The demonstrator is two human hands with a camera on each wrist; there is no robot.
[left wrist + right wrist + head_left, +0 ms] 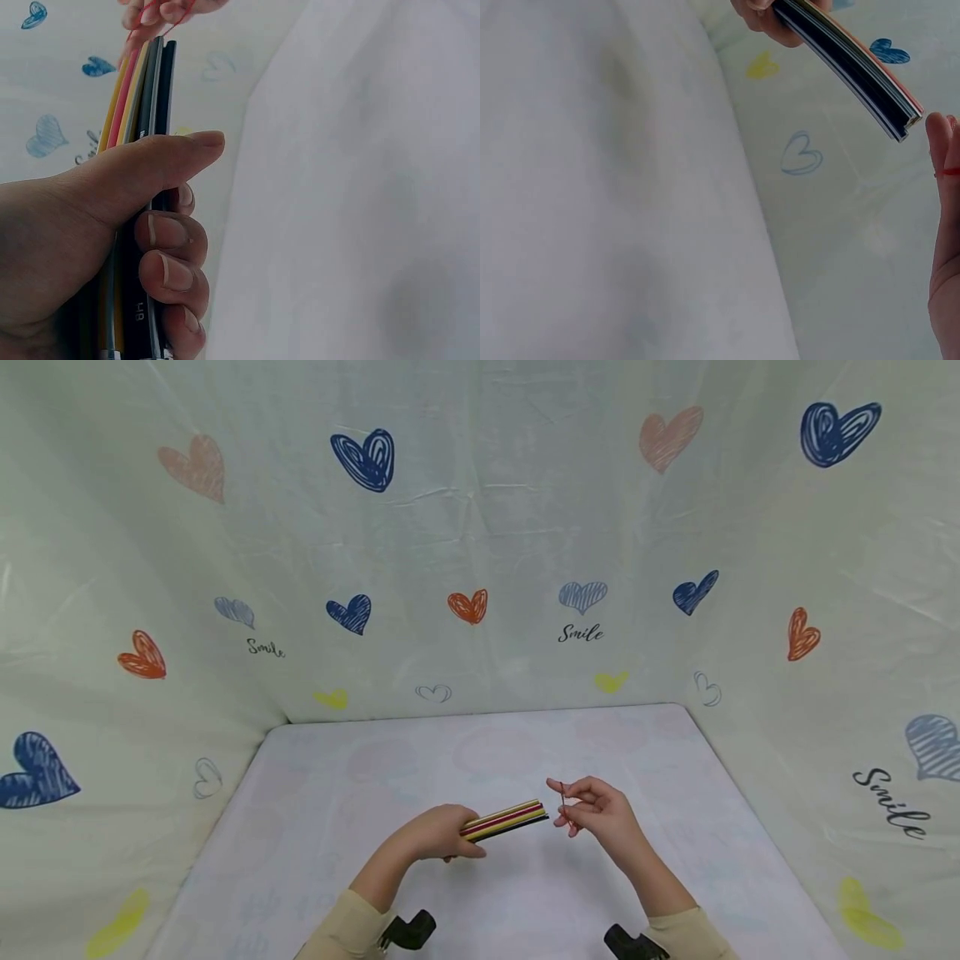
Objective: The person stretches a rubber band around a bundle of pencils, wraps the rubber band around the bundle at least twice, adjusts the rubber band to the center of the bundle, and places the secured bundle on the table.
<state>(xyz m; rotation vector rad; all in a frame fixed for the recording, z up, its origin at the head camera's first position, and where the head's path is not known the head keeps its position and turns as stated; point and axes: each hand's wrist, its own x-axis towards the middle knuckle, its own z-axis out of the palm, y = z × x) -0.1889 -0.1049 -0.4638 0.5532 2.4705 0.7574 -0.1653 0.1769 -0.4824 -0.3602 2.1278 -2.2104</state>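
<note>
A bundle of pencils (pixel 508 819), in yellow, red and dark colours, lies across the grip of my left hand (pixel 438 833). In the left wrist view, the thumb and curled fingers wrap round the pencils (pixel 154 90); one dark barrel is marked HB. Their far ends jut out towards my right hand (pixel 600 814), which is just beyond them. A thin red rubber band (pixel 563 795) is stretched across the right hand's bent fingers and thumb. It stands apart from the pencil ends. The right wrist view shows only part of that hand, with a bit of the band (pixel 951 172).
Both hands are above a white table (pixel 360 777). A pale curtain (pixel 480 543) printed with hearts and "Smile" hangs behind the table and on both sides. Black wrist cameras (pixel 408 931) are strapped near the beige sleeves (pixel 348 927).
</note>
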